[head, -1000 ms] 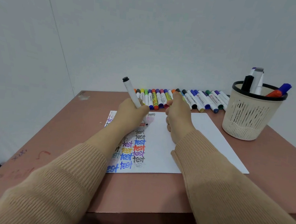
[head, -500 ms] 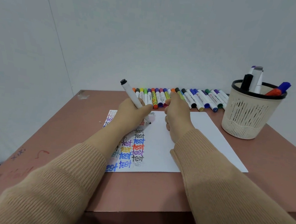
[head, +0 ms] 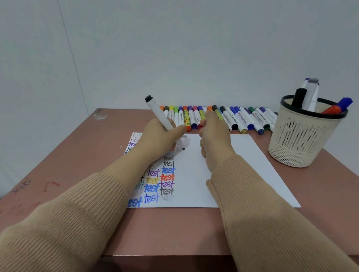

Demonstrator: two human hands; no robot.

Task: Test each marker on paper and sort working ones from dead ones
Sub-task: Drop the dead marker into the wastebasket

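My left hand [head: 158,138] grips a white marker [head: 157,114] with a black end, tilted back to the left, its dark tip touching the white paper [head: 248,164] just above a column of written "test" words in several colours. A faint grey mark lies by the tip. My right hand [head: 214,139] rests on the paper beside it, with fingers curled; nothing shows inside them. A row of several capped markers [head: 230,119] lies along the wall behind both hands.
A cream mesh basket [head: 299,138] with a black rim stands at the right back and holds several markers. The brown table [head: 73,158] has scribbles on its left part. The wall runs close behind the marker row.
The marker tip has crept slightly to the right on the paper. My right hand has stayed in place.
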